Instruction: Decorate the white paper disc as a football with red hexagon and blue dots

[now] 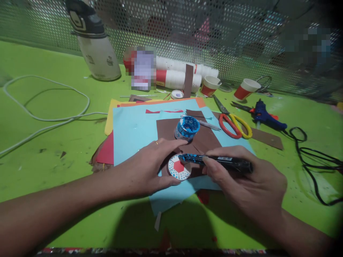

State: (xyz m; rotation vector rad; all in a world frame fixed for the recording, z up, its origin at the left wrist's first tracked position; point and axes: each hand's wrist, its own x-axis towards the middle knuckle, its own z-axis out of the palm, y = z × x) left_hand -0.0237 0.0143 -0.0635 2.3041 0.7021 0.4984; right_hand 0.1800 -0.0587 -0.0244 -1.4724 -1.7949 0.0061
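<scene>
My right hand (246,182) grips a black marker pen (227,162), its tip end smeared with blue paint. The tip meets the upper edge of a round white disc (179,167) with a red hexagon in its middle, dark dividing lines and blue dots. My left hand (158,164) curls round the disc from the left, the thumb at its lower edge. Its index finger reaches past the disc toward an open jar of blue paint (187,128), which stands just behind on brown paper (166,130). Some of the left fingers are hidden.
Light blue sheets (131,132) lie under the work. Scissors (230,125) with red and yellow handles and a blue glue gun (268,116) with a black cord lie at right. Stacked paper cups (182,79), two upright cups and a white bottle (99,53) line the back.
</scene>
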